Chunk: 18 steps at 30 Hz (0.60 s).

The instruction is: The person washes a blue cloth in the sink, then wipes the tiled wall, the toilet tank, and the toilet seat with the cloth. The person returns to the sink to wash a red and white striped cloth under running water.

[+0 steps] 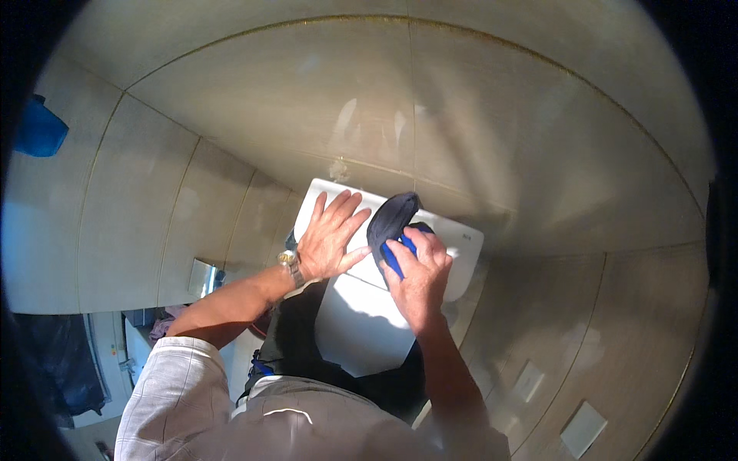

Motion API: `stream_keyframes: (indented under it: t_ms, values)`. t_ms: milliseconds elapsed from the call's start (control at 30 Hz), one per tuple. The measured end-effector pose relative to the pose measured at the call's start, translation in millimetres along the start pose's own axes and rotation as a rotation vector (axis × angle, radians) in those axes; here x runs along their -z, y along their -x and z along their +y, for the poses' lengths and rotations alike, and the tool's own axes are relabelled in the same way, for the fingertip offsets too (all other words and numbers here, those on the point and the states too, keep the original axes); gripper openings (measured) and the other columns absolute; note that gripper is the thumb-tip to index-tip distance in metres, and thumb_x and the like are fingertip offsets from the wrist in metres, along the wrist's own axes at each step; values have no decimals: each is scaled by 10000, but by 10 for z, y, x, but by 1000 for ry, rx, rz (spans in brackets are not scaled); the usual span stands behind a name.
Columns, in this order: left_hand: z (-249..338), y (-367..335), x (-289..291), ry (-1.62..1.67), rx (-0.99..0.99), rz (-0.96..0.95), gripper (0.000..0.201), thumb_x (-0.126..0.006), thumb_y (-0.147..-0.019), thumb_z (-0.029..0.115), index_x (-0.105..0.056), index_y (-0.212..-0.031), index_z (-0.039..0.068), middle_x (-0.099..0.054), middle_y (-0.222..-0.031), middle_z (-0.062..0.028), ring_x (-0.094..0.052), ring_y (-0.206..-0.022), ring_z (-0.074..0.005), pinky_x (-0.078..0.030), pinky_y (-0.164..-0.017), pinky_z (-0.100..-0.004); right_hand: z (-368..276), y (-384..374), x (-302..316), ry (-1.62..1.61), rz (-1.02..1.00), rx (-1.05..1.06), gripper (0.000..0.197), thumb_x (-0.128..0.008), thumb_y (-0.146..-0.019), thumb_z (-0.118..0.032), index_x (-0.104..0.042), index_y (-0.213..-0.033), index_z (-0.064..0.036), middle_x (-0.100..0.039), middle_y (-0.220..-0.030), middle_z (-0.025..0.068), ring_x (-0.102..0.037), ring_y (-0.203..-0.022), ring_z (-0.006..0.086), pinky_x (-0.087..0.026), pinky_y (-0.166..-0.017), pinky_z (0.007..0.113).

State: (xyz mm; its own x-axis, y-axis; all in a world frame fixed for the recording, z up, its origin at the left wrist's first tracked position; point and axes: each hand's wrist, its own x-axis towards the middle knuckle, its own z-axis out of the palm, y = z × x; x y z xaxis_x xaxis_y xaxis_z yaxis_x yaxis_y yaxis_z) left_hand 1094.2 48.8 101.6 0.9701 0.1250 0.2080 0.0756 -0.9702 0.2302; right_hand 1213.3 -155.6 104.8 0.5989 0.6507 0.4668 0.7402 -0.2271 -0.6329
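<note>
A white toilet with a flat tank top [455, 230] and a closed lid [357, 319] stands before me against the tiled wall. My left hand [332, 238] lies flat on the left part of the tank top, fingers spread, with a metal watch on its wrist. On the tank's middle is a dark navy, soft-looking oval item with bright blue parts [392, 219]; its exact kind cannot be made out. My right hand [419, 278] has its fingers closed on the blue part, and its fingertips hide some of it. The dark part extends beyond that hand toward the wall.
Beige tiled walls rise behind and on both sides. A blue container [40, 129] is at the far left, and a shiny metal fixture [206, 278] sits on the left wall. Two white wall plates [583, 429] are at the lower right. Cloth [165, 321] lies behind my left arm.
</note>
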Motion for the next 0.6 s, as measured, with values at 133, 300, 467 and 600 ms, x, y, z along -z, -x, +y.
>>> stream_keyframes:
  t_ms: [133, 300, 467, 600]
  values:
    - [1, 35, -14, -3, 26, -17, 675, -683, -921, 489, -538, -1432, 72, -462, -1548, -233, -386, -1472, -436, -215, -1201, -663, -69, 215, 78, 123, -100, -112, 370, -859, -710, -141, -771, -1068, -172, -644, -1251, 56, -575, -1180, 338, -450, -934, 498]
    - [-53, 103, -104, 23, -19, 90, 615, -719, -907, 448, -573, -1377, 79, -495, -1514, -228, -433, -1433, -434, -257, -1172, -677, -288, 588, 56, 178, -30, -164, 437, -830, -696, -50, -739, -1118, -113, -622, -1261, 84, -559, -1174, 350, -406, -1052, 486]
    - [-36, 196, -167, 178, -63, 249, 541, -783, -878, 365, -637, -1309, 72, -573, -1438, -208, -452, -1427, -419, -288, -1164, -669, -753, 1556, -321, 35, -167, -294, 368, -799, -722, -35, -731, -1083, -55, -650, -1184, 139, -577, -1094, 371, -492, -970, 458]
    - [-12, 780, -247, 380, -140, 283, 528, -777, -854, 308, -672, -1303, 52, -570, -1413, -223, -490, -1376, -394, -287, -1202, -602, -782, 2532, -1145, -79, -273, -394, 382, -784, -749, 12, -727, -1119, -63, -655, -1203, 156, -602, -1103, 373, -494, -985, 457]
